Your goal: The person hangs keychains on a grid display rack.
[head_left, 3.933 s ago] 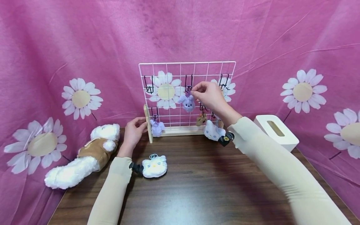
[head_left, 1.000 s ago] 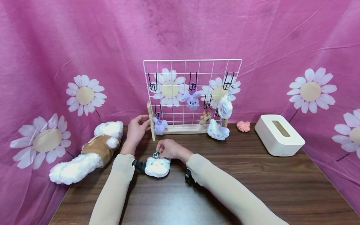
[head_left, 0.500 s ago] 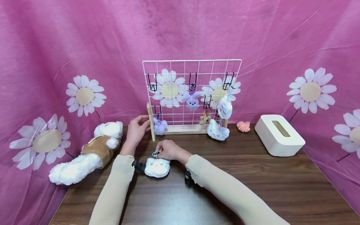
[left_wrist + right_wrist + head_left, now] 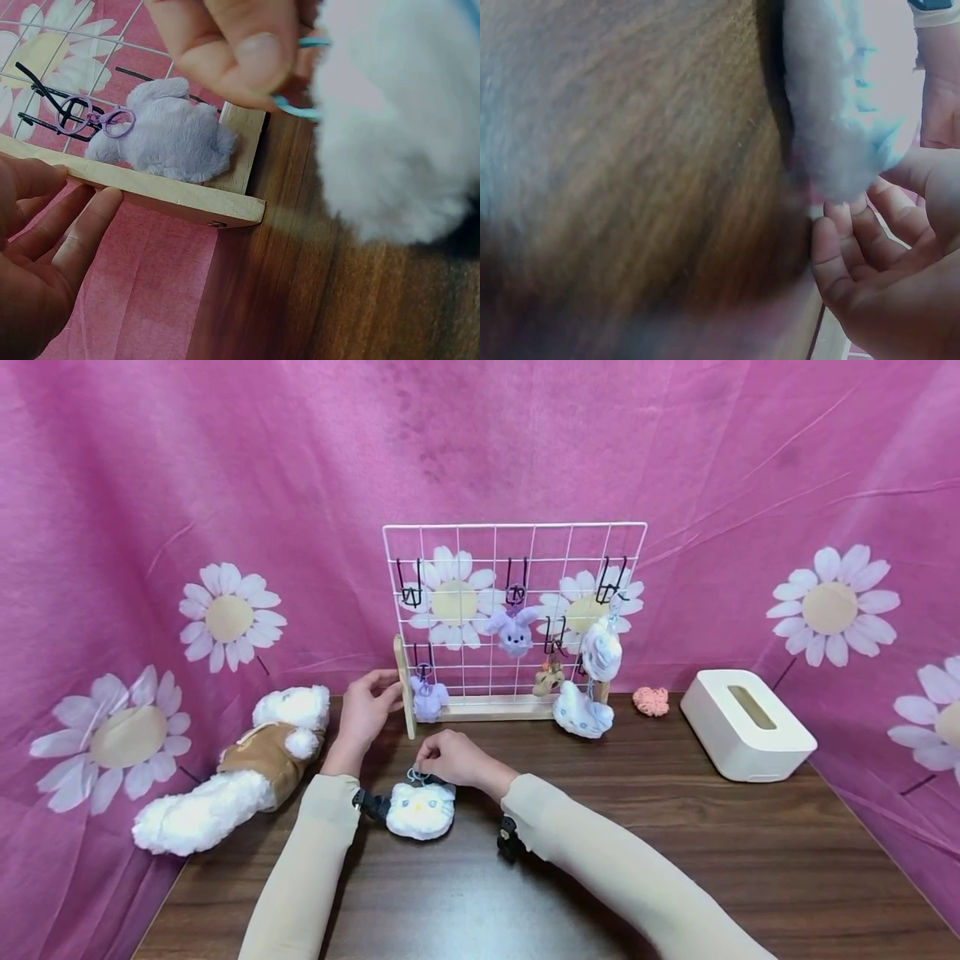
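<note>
In the head view my right hand [image 4: 462, 761] pinches the light-blue ring [image 4: 301, 113] of a white plush cat-face keychain [image 4: 421, 815], low over the brown table. My left hand [image 4: 363, 713] touches the wooden side post [image 4: 406, 695] of a white wire grid rack [image 4: 513, 525]; its extended fingertips lie against the post in the left wrist view. Beside that post hangs a lilac plush keychain [image 4: 429, 700]. A lilac rabbit keychain [image 4: 514, 633] hangs from the upper middle hook. White fluffy fur fills the upper right of the right wrist view.
A bare black hook [image 4: 411, 592] is at the grid's upper left. Two white plush keychains and a brown one [image 4: 549, 678] hang at right. A coral plush piece [image 4: 650, 701], a white tissue box [image 4: 748, 722] and a large white plush toy [image 4: 270, 760] flank the rack.
My right hand has left the lilac rabbit keychain at the rack, come down to the white cat keychain and pinched its ring. The left hand has stayed at the post.
</note>
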A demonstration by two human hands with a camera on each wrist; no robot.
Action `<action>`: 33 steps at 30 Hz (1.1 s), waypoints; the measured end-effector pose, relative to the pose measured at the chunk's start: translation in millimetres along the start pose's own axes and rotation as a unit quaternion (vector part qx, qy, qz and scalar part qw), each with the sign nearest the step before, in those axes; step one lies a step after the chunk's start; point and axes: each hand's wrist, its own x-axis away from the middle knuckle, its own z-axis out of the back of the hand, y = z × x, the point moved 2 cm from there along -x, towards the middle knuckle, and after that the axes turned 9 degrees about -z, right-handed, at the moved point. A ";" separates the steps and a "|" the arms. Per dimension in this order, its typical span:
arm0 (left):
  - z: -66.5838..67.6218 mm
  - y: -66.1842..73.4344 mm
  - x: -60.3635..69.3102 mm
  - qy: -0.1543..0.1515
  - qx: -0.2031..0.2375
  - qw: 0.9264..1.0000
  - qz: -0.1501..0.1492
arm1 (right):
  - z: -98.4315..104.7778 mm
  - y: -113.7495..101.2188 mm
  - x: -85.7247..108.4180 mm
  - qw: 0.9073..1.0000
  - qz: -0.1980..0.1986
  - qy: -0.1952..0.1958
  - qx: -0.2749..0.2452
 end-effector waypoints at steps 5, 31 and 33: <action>-0.5 0.2 0.1 0.001 0.005 1.000 -0.001 | 4.9 -2.1 1.3 1.000 -0.004 0.013 -0.013; -0.3 -2.1 -1.0 0.001 0.004 1.000 -0.004 | 33.0 -34.7 24.7 0.999 0.028 0.045 -0.002; -0.2 -2.8 -0.3 0.000 0.002 1.000 -0.005 | 35.2 -37.5 25.3 0.998 0.032 0.048 0.003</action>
